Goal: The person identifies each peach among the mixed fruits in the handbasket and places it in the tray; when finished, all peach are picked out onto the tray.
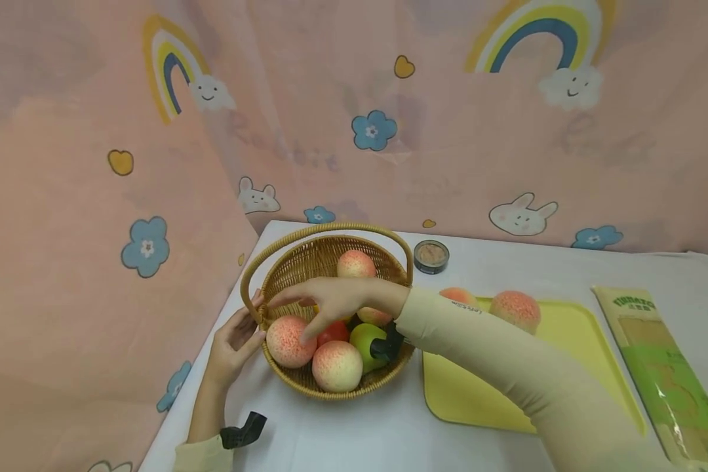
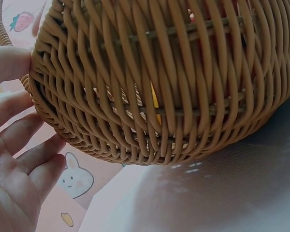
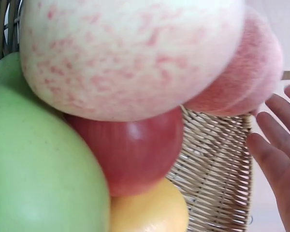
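Note:
In the head view my left hand (image 1: 231,344) touches the left rim of the wicker basket (image 1: 342,395), beside the handle's base. The left wrist view shows its fingertips (image 2: 38,166) along the basket's outer edge. My right hand (image 1: 330,305) reaches over the basket, its thumb on a speckled peach (image 1: 289,351) and its other fingers stretched toward the handle's base. Beside that peach lie another peach (image 1: 337,367), a red round fruit (image 1: 333,333) and a green fruit (image 1: 364,342). The right wrist view shows a yellow fruit (image 3: 152,210) under the red one.
A peach (image 1: 356,263) lies at the basket's back. To the right is a yellow tray (image 1: 566,354) with a peach (image 1: 514,311) and another fruit (image 1: 459,296) partly behind my sleeve. A small round tin (image 1: 431,255) stands behind, and a green-brown package (image 1: 655,367) lies far right.

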A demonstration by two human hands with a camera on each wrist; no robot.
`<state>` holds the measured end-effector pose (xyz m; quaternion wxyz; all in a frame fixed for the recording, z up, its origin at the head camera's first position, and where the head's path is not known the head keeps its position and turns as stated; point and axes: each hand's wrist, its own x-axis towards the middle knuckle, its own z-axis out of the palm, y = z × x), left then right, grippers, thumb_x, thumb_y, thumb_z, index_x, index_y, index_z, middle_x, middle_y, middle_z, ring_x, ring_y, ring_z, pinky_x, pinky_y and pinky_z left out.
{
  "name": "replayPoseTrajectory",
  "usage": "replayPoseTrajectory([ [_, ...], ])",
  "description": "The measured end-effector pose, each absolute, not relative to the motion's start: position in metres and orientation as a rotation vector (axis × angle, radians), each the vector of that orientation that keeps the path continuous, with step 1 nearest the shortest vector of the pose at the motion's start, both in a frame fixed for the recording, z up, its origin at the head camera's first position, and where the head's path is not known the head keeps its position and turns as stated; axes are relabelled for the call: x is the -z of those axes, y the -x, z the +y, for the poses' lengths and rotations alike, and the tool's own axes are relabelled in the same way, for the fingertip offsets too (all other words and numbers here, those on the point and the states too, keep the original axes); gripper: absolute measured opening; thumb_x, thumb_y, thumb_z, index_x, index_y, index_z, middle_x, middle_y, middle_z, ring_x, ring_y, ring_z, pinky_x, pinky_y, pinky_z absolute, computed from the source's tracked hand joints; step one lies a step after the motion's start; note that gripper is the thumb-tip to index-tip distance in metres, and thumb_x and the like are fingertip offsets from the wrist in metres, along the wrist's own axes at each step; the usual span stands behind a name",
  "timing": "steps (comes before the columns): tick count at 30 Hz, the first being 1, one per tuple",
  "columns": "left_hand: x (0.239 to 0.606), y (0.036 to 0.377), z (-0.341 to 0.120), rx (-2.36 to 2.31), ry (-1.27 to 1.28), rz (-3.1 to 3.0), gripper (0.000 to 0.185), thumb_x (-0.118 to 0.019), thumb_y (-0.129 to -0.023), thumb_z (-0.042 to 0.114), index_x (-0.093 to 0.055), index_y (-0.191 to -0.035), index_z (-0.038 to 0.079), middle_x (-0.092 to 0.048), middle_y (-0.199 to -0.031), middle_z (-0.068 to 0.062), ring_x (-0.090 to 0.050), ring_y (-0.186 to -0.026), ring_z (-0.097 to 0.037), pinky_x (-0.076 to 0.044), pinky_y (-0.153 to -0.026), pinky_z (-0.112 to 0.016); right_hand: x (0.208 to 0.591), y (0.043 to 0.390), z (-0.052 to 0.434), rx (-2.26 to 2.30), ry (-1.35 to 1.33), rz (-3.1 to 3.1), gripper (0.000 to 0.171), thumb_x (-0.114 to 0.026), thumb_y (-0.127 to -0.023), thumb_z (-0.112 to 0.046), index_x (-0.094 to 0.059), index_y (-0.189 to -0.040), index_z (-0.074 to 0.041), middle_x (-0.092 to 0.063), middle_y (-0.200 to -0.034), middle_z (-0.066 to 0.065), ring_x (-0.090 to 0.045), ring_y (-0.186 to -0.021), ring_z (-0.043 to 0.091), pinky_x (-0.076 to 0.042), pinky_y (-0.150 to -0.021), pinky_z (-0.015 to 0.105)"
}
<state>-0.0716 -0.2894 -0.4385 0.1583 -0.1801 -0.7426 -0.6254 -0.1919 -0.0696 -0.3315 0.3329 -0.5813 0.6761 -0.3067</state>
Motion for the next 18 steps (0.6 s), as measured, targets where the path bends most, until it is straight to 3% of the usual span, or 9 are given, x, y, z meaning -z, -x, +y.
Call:
replayPoseTrajectory([
  [4,0.441,0.071,-0.291,1.800,0.545,-2.108,0.051,-0.051,-0.084,-0.017,-0.038,-0.134,-0.018,-0.029,-0.146,-0.034,-0.041,-0.135,-0.014,-0.034,-0.110,-0.021,0.338,0.190,-0.075,0.703,1.485,1.759,0.073,-0.076,-0.080,-0.021,-0.040,-0.144,-0.014,-0.041,-0.148,0.000,-0.036,-0.134,0.010,-0.033,-0.113,0.033],
  [12,0.443,0.068,-0.292,1.785,0.501,-2.142,0.054,-0.051,-0.085,-0.016,-0.040,-0.137,-0.011,-0.034,-0.148,-0.023,-0.041,-0.136,-0.017,-0.035,-0.109,-0.019,0.347,0.184,-0.079,0.686,1.488,1.751,0.078,-0.079,-0.076,-0.018,-0.040,-0.144,-0.014,-0.040,-0.147,0.002,-0.039,-0.129,0.009,-0.035,-0.110,0.026],
  [18,0.440,0.070,-0.290,1.765,0.507,-2.145,0.054,-0.051,-0.085,-0.016,-0.041,-0.137,-0.010,-0.033,-0.148,-0.027,-0.041,-0.136,-0.016,-0.036,-0.108,-0.019,0.351,0.183,-0.080,0.688,1.500,1.794,0.076,-0.077,-0.078,-0.016,-0.039,-0.144,-0.015,-0.041,-0.147,0.001,-0.040,-0.130,0.009,-0.035,-0.107,0.022],
])
